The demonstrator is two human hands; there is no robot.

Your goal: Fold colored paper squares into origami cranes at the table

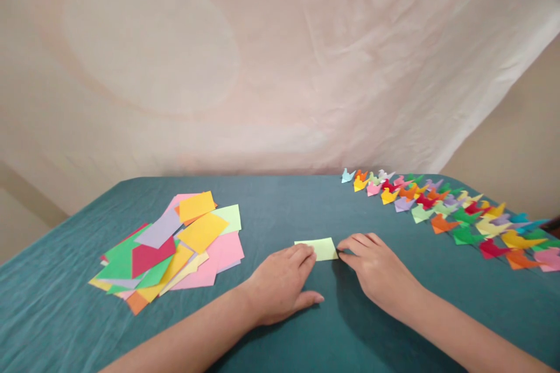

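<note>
Pale green paper (324, 249): flat on the desk (271, 204), in front of the person, between the two hands; outline rectangular, long side running left to right. Number of layers cannot be told.
Left hand (282, 285): palm down, fingertips resting on the left part of the paper and covering its near left corner. Grip wide; thumb spread toward the near side, clear of the paper.
Right hand (378, 271): at the right edge of the paper, fingers bent and drawn together. Grip narrow; whether the edge is pinched or only touched cannot be told.
Loose sheets (153, 256): left of the left hand, apart from it; overlapping in an uneven pile. Colours include green, red, orange, yellow, pink, lavender and pale green.
Folded birds (443, 224): right of the right hand, well apart from it; arranged in slanting rows from the far edge of the desk toward the near right. Colours mixed, light blue at the far left end.
Desk covering: teal cloth (65, 291), lightly creased at left.
Backdrop: pale hanging sheet (306, 70) beyond the far edge, wrinkled at upper right; beige wall (520, 116) visible beside it.
</note>
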